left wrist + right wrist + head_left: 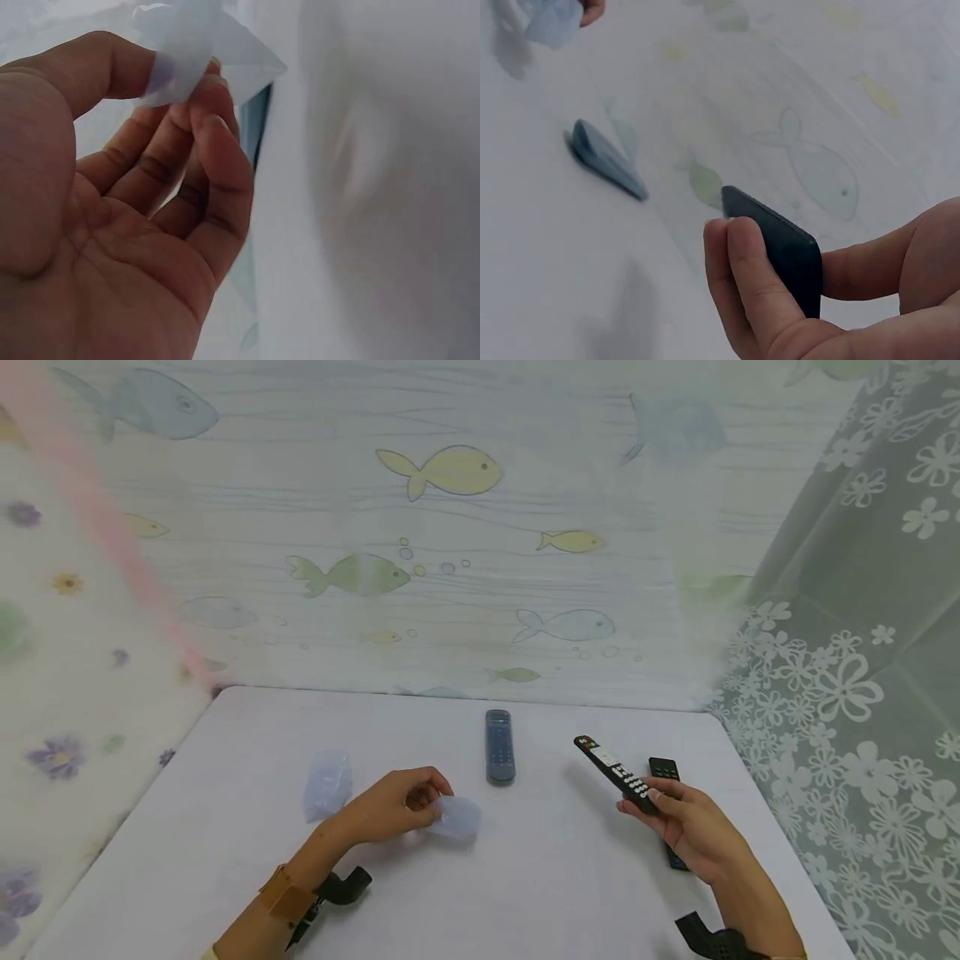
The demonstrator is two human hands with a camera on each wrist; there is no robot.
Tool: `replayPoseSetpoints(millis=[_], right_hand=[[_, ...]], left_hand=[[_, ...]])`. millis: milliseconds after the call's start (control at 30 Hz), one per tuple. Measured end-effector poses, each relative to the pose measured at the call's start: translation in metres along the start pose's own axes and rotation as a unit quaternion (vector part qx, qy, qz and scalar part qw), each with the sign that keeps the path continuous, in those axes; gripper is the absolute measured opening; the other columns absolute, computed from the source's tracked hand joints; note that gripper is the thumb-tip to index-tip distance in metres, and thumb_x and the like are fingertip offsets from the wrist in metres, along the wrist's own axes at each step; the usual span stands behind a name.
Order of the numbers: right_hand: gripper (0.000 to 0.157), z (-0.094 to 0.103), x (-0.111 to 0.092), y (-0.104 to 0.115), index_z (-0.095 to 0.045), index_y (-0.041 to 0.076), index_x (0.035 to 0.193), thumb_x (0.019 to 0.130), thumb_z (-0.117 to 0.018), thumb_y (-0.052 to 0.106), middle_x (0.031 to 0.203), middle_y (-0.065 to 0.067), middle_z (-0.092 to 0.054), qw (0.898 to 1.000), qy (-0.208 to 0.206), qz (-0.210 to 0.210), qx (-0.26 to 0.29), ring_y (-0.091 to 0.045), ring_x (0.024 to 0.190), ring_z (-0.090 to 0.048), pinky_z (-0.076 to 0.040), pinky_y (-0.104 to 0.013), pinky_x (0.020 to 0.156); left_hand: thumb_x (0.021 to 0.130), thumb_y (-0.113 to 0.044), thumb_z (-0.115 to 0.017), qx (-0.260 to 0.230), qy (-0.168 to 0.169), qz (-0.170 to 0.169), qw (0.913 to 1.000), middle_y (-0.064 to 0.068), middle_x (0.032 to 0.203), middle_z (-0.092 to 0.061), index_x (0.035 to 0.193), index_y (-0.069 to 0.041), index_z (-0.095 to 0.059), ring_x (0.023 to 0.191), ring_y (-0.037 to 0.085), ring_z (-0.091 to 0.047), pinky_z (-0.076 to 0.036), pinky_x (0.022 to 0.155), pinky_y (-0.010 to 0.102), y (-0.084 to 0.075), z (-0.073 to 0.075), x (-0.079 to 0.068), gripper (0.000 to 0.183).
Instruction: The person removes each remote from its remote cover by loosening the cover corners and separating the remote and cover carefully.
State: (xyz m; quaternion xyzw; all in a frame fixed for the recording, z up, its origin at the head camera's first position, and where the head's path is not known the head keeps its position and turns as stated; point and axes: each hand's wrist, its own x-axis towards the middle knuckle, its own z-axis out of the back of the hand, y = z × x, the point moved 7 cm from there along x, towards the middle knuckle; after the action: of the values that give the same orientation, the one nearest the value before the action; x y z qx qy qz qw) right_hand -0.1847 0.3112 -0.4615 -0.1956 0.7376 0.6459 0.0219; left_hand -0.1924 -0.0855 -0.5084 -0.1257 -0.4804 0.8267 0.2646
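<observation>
My left hand (397, 806) pinches a translucent bluish plastic sleeve (458, 819) between thumb and fingers, a little above the white table. In the left wrist view the thin plastic sleeve (187, 52) shows at the fingertips. On the right, my right hand (693, 827) grips a black remote control (615, 774) by its lower end, its buttons facing up and its far end raised toward the left. The right wrist view shows the end of this remote control (772, 244) between fingers and thumb. Beneath that hand lies a second black remote (664, 768), partly hidden.
A blue-grey remote (499, 747) lies near the table's back, between the hands. Another translucent plastic sleeve (328, 783) rests left of my left hand. A fish-patterned wall covering (450, 610) rises behind the white table (247, 860); a flowered lace curtain (847, 735) hangs at right.
</observation>
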Motion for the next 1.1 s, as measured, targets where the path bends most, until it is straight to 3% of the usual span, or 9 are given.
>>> replayPoseSetpoints(millis=[233,400,600,767,1100], right_hand=[[0.064,-0.004,0.001,-0.015,-0.009,-0.016,0.159,0.111,-0.047,-0.001,0.151,-0.023,-0.034,1.000,-0.015,-0.017,0.021,-0.025,0.117,-0.071,-0.050,-0.037,0.110],[0.061,-0.002,0.007,-0.027,-0.020,-0.020,0.157,0.110,-0.050,0.002,0.133,-0.011,-0.055,0.996,-0.063,-0.027,-0.052,-0.011,0.106,-0.064,-0.054,-0.029,0.095],[0.057,-0.001,0.015,-0.037,-0.030,-0.023,0.152,0.107,-0.055,0.000,0.144,-0.028,-0.051,0.985,-0.120,-0.016,-0.121,-0.008,0.103,-0.063,-0.056,-0.024,0.088],[0.056,-0.002,0.017,-0.043,-0.035,-0.022,0.151,0.105,-0.059,-0.001,0.138,-0.034,-0.055,0.970,-0.165,-0.006,-0.177,-0.014,0.102,-0.064,-0.060,-0.026,0.083],[0.055,0.000,0.015,-0.046,-0.042,-0.015,0.150,0.103,-0.063,0.003,0.128,-0.030,-0.054,0.924,-0.233,-0.003,-0.305,-0.035,0.112,-0.063,-0.059,-0.026,0.078]], left_hand=[[0.100,-0.002,-0.062,0.107,-0.044,-0.005,0.9932,-0.006,0.105,-0.068,0.120,-0.019,-0.073,0.094,0.011,-0.060,-0.055,0.081,0.030,-0.002,0.030,-0.007,0.028],[0.102,0.000,-0.055,0.149,-0.078,0.010,0.9857,-0.005,0.118,-0.072,0.126,-0.011,-0.074,0.104,0.012,-0.064,-0.055,0.092,0.039,0.004,0.043,-0.011,0.032],[0.106,-0.001,-0.057,0.189,-0.116,0.044,0.9742,-0.002,0.118,-0.072,0.122,-0.012,-0.070,0.114,0.021,-0.067,-0.055,0.096,0.044,0.014,0.052,-0.015,0.023],[0.104,0.004,-0.060,0.196,-0.136,0.032,0.9706,-0.004,0.115,-0.069,0.115,-0.013,-0.071,0.114,0.022,-0.067,-0.056,0.097,0.045,0.017,0.059,-0.016,0.024],[0.099,0.011,-0.062,0.225,-0.182,0.026,0.9570,0.000,0.109,-0.070,0.108,-0.010,-0.073,0.112,0.027,-0.070,-0.058,0.095,0.046,0.018,0.069,-0.019,0.026]])
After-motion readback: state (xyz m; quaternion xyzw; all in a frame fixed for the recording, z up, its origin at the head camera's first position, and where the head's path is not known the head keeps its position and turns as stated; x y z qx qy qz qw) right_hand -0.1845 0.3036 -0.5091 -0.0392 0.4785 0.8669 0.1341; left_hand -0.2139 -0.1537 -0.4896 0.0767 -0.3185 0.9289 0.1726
